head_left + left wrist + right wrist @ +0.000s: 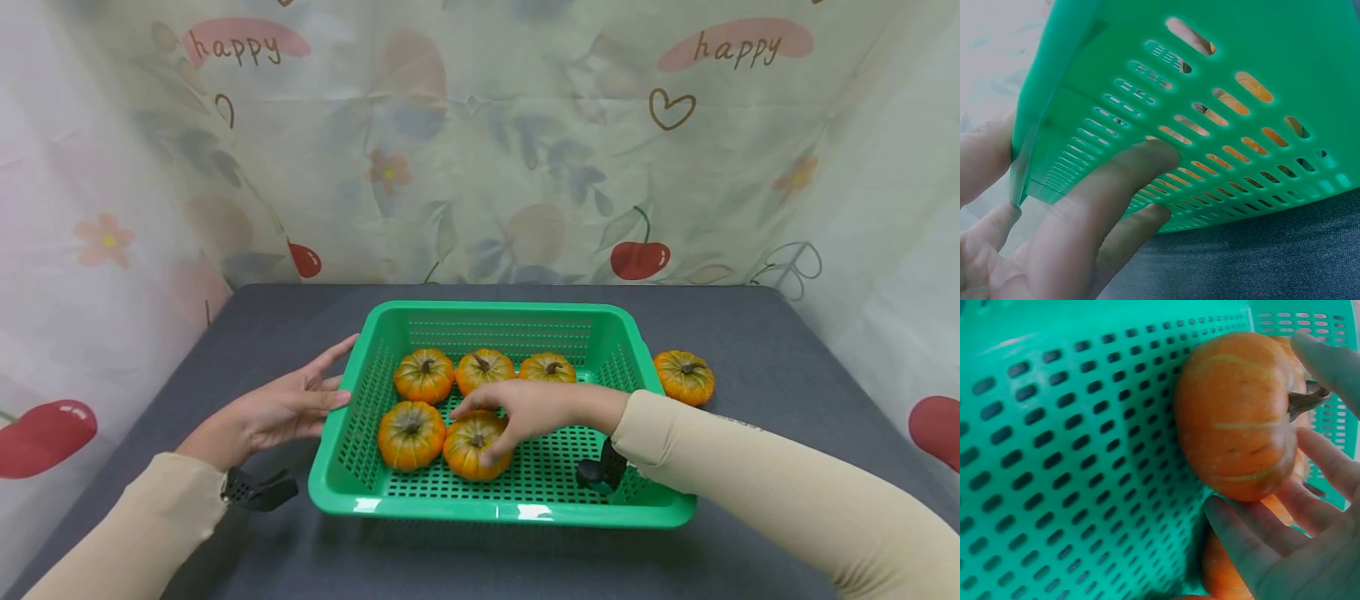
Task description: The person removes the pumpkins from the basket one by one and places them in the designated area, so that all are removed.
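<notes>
My right hand [525, 410] hovers inside a green plastic basket [498, 510], over the front middle pumpkin [474, 457], a small orange one. In the right wrist view its fingers and thumb spread loosely about that pumpkin [1235, 419] and its brown stem; I cannot tell whether they touch it. A front left pumpkin [410, 436] sits beside it. Behind are a back left pumpkin [423, 379], a back middle pumpkin [482, 371] and a back right pumpkin [548, 367]. My left hand [288, 408] rests on the basket's left rim, fairly straight fingers against the slotted outer wall.
Another pumpkin [684, 377] lies on the dark table [255, 333], just outside the basket's right side. A patterned curtain [480, 167] hangs behind the table, with pale cloth at both sides. My right forearm [750, 475] crosses over the basket's right rim.
</notes>
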`<action>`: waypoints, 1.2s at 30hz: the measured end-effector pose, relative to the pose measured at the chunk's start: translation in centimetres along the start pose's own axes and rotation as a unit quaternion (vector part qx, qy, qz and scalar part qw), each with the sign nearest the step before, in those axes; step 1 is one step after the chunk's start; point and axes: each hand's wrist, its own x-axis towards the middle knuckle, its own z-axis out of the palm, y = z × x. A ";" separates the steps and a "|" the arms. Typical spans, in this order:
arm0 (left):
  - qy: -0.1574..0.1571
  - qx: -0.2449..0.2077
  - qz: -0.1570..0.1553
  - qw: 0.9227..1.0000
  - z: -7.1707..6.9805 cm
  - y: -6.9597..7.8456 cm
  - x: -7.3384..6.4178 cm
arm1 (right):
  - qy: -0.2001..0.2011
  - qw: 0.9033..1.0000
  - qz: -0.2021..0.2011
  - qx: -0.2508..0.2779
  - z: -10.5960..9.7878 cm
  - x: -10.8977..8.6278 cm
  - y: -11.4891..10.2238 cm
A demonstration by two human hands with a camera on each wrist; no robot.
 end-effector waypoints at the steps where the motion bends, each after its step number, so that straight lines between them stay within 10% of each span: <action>1: 0.000 0.000 0.000 1.000 0.0 0.0 0.0 | -0.002 1.000 0.003 0.000 0.1 0.0 0.1; 36: -0.010 0.001 0.004 1.000 -0.2 -0.1 0.0 | -0.017 1.000 0.013 -0.007 0.7 0.0 0.6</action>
